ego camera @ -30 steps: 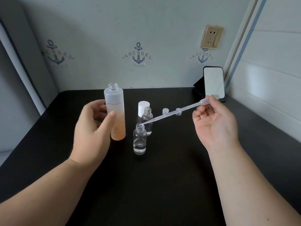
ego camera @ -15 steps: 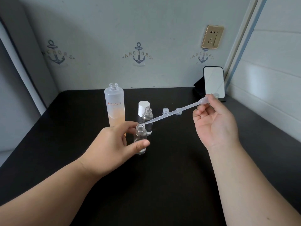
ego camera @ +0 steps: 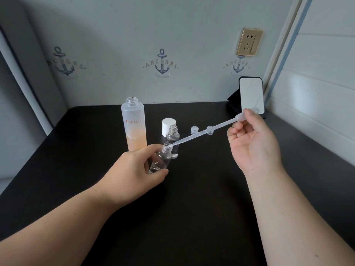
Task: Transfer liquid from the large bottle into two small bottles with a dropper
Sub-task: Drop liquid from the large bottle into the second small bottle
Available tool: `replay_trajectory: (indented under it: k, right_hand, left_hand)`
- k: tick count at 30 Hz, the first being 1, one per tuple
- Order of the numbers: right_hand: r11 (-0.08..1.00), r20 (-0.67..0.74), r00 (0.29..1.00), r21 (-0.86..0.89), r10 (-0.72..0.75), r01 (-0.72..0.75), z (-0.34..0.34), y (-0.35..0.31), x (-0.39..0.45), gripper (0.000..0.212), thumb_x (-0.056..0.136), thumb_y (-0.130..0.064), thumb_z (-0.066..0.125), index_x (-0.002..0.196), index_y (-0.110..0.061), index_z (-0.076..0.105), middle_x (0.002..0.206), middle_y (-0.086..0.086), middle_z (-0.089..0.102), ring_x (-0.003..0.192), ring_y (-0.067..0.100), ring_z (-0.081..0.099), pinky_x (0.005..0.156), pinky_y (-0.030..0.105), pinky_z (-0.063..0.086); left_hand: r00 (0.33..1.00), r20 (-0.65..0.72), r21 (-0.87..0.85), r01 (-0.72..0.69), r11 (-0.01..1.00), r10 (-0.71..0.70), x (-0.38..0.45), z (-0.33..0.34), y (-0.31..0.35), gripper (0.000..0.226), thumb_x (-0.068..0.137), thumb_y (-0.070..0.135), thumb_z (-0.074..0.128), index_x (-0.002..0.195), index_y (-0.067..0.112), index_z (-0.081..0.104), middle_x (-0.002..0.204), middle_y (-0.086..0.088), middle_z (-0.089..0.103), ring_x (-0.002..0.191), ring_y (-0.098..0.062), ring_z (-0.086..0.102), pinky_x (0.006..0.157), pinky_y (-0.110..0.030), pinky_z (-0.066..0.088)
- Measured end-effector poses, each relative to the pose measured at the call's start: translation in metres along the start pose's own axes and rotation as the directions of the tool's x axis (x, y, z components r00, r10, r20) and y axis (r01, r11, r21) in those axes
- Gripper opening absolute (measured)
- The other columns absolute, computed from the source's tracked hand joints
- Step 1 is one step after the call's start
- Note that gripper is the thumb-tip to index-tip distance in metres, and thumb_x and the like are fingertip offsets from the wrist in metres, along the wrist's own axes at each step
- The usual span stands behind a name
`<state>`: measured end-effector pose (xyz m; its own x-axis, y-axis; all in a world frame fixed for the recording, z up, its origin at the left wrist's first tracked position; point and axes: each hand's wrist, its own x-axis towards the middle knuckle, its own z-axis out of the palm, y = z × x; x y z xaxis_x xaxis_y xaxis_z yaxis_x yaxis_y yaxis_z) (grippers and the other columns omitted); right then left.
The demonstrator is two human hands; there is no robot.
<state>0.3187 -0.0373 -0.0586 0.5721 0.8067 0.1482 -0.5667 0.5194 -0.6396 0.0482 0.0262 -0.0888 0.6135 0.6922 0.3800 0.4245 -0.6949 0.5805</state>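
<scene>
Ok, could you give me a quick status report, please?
Left hand grips near small bottle, tilted. Right hand pinches dropper, tip at that bottle's mouth. Nothing in the way.

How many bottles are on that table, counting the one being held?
3. The large bottle stands at the back left. One small bottle stands beside it, in front of a white cap. The other small bottle is tilted in the left hand. None seems hidden.
</scene>
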Motion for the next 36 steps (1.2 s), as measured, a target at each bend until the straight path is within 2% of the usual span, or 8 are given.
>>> replay_trajectory:
  k: [6, 11, 22, 29, 33, 36]
  right_hand:
    - [1.000, 0.035, 0.999, -0.011, -0.025, 0.025, -0.0008, 0.0005, -0.0011, 0.021, 0.092, -0.013, 0.068, 0.072, -0.017, 0.070, 0.075, -0.002, 0.064, 0.062, 0.010, 0.054, 0.061, 0.021, 0.046]
    - [1.000, 0.031, 0.999, -0.011, -0.022, 0.022, 0.0004, 0.0007, -0.0022, 0.024, 0.093, -0.012, 0.067, 0.070, -0.018, 0.071, 0.074, -0.003, 0.065, 0.057, 0.008, 0.051, 0.060, 0.019, 0.044]
    - [0.999, 0.038, 0.999, -0.034, -0.039, 0.040, 0.0024, -0.0014, -0.0030, 0.027, 0.094, -0.008, 0.064, 0.069, -0.019, 0.069, 0.073, -0.002, 0.064, 0.053, 0.007, 0.044, 0.056, 0.018, 0.039]
    - [0.998, 0.069, 0.997, -0.053, -0.039, 0.043, 0.0023, -0.0032, -0.0039, 0.026, 0.092, -0.009, 0.066, 0.070, -0.021, 0.072, 0.075, -0.001, 0.064, 0.053, 0.006, 0.045, 0.057, 0.016, 0.040]
    - [1.000, -0.008, 1.000, -0.005, -0.011, 0.011, 0.0026, -0.0028, -0.0049, 0.020, 0.092, -0.010, 0.067, 0.073, -0.015, 0.073, 0.074, 0.001, 0.066, 0.058, 0.010, 0.054, 0.059, 0.020, 0.045]
    - [1.000, -0.036, 0.999, 0.029, 0.012, -0.011, 0.0027, -0.0024, -0.0046, 0.011, 0.090, -0.011, 0.068, 0.081, -0.011, 0.073, 0.074, 0.001, 0.066, 0.059, 0.012, 0.057, 0.059, 0.023, 0.048]
  left_hand:
    - [1.000, 0.021, -0.029, 0.024, 0.999, -0.023, 0.0004, 0.0006, -0.0022, 0.049, 0.083, 0.035, 0.074, 0.129, 0.039, 0.059, 0.083, 0.036, 0.061, 0.075, 0.006, 0.062, 0.062, -0.004, 0.040]
    - [1.000, 0.018, -0.032, 0.012, 0.999, -0.012, 0.0003, 0.0004, -0.0026, 0.047, 0.084, 0.034, 0.074, 0.126, 0.045, 0.058, 0.082, 0.035, 0.062, 0.071, 0.003, 0.062, 0.061, -0.005, 0.042]
    - [1.000, 0.017, -0.047, 0.015, 0.999, -0.015, 0.0005, 0.0006, -0.0031, 0.049, 0.083, 0.031, 0.076, 0.128, 0.042, 0.059, 0.077, 0.038, 0.060, 0.068, 0.006, 0.060, 0.060, -0.003, 0.040]
    - [0.999, 0.011, -0.051, 0.033, 0.998, -0.032, 0.0005, -0.0003, -0.0016, 0.043, 0.082, 0.037, 0.074, 0.120, 0.048, 0.056, 0.083, 0.039, 0.061, 0.074, 0.005, 0.062, 0.062, -0.003, 0.041]
    - [0.998, 0.026, -0.042, 0.053, 0.998, -0.052, 0.0002, 0.0000, -0.0016, 0.029, 0.081, 0.042, 0.076, 0.104, 0.047, 0.059, 0.084, 0.034, 0.062, 0.073, 0.000, 0.063, 0.060, -0.008, 0.044]
    - [0.998, 0.032, -0.047, 0.057, 0.997, -0.055, 0.0008, 0.0006, -0.0032, 0.027, 0.079, 0.045, 0.079, 0.101, 0.043, 0.062, 0.080, 0.030, 0.064, 0.069, -0.004, 0.061, 0.058, -0.011, 0.045]
